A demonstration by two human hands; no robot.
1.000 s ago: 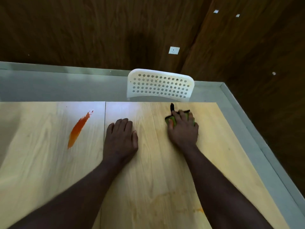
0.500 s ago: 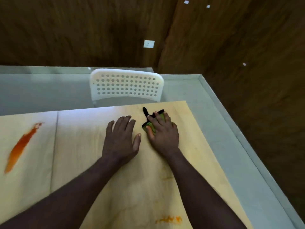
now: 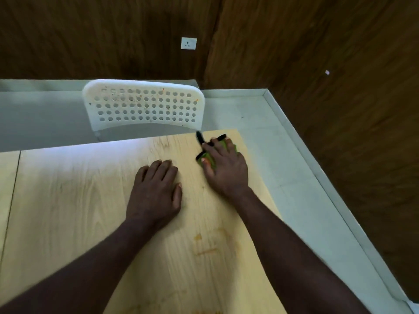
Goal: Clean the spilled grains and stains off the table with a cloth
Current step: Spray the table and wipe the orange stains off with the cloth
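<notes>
Right hand (image 3: 226,168) pressed flat on green cloth (image 3: 210,160), now nearer desk (image 3: 68,189) far right corner than half second ago. Left hand (image 3: 156,191) flat, fingers together, empty. Faint orange smears (image 3: 205,248) between forearms.

Under your right hand (image 3: 226,168) you have a green cloth (image 3: 212,160) with black edging. The table (image 3: 90,200) is pale yellow wood with fine grain lines, and it carries faint orange-brown stains (image 3: 207,245) nearer to you than the cloth. Beyond the table you see a white chair back (image 3: 145,105) with rows of round holes and small orange specks. The wall (image 3: 90,35) is dark brown wood grain with a white socket (image 3: 188,43).
</notes>
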